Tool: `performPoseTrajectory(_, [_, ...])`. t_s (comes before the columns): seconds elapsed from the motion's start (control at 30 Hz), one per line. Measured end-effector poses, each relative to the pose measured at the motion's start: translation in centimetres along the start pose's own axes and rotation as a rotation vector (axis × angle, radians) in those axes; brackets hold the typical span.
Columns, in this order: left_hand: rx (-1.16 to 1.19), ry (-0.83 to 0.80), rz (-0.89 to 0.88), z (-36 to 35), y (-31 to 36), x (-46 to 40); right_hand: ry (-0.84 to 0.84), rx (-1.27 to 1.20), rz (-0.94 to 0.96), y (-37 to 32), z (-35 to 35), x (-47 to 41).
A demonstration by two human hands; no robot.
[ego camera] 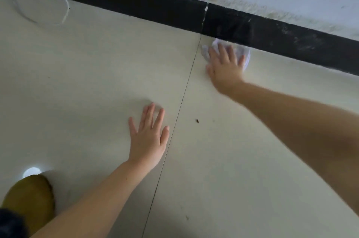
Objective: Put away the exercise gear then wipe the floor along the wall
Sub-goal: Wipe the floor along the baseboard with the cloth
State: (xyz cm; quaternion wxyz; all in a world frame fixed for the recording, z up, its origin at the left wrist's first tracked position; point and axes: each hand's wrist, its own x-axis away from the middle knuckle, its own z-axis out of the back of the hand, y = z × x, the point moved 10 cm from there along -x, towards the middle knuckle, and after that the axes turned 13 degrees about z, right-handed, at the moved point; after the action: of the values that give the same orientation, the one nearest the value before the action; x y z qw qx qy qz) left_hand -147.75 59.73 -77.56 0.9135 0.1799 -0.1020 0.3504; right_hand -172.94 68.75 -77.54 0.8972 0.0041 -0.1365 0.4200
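right hand (225,66): your fingers flat, pressing the cloth (245,54) by the baseboard (155,8)
left hand (148,136): flat on the floor (77,74)

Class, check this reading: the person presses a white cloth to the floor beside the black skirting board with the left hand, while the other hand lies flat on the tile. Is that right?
Not quite: the hands are swapped. The head view shows the right hand pressing the white cloth to the floor beside the black skirting board, while the left hand lies flat on the tile. The rest stands.
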Motion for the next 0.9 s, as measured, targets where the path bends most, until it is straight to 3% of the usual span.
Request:
performPoseTrajectory(0.07, [0.178,0.006,0.099,0.8,-0.3,-0.4,0.106,0.02,0.122,-5.7,-1.6,3.1])
performPoseTrajectory(0.17, [0.377,0.039,0.215,2.5,-1.2,-1.1,0.061,0.114,0.599,-16.8,-5.7,14.5])
performPoseTrajectory(0.27, [0.22,-0.05,0.184,1.7,-0.6,-1.4,-0.114,0.17,1.091,-22.8,-9.5,26.0])
performPoseTrajectory(0.33, [0.116,-0.074,0.177,0.9,-0.5,-1.4,-0.101,0.157,1.32,-21.8,-9.7,26.6])
performPoseTrajectory(0.37, [0.097,-0.061,0.18,0.8,-0.4,-1.3,-0.082,0.165,1.344,-20.2,-9.3,24.6])
performPoseTrajectory(0.43, [0.094,-0.029,0.183,0.8,-0.3,-1.1,0.011,0.244,1.128,-14.7,-6.4,16.7])
performPoseTrajectory(0.57, [0.065,-0.05,0.227,0.9,0.0,-1.0,0.044,0.06,0.173,2.6,0.6,3.1])
performPoseTrajectory(0.63, [0.041,-0.047,0.234,1.0,0.6,-0.8,0.056,-0.068,-0.06,4.9,0.8,2.9])
performPoseTrajectory(0.7, [0.028,-0.046,0.191,0.8,2.0,-0.7,0.122,-0.053,0.038,1.0,-0.6,5.4])
performPoseTrajectory(0.8, [0.058,-0.01,0.155,0.8,4.2,-0.6,0.159,0.006,0.449,-9.8,-4.6,15.3])
performPoseTrajectory(0.9, [0.072,-0.026,0.127,0.2,6.3,-0.4,-0.055,-0.048,0.902,-18.3,-8.8,28.5])
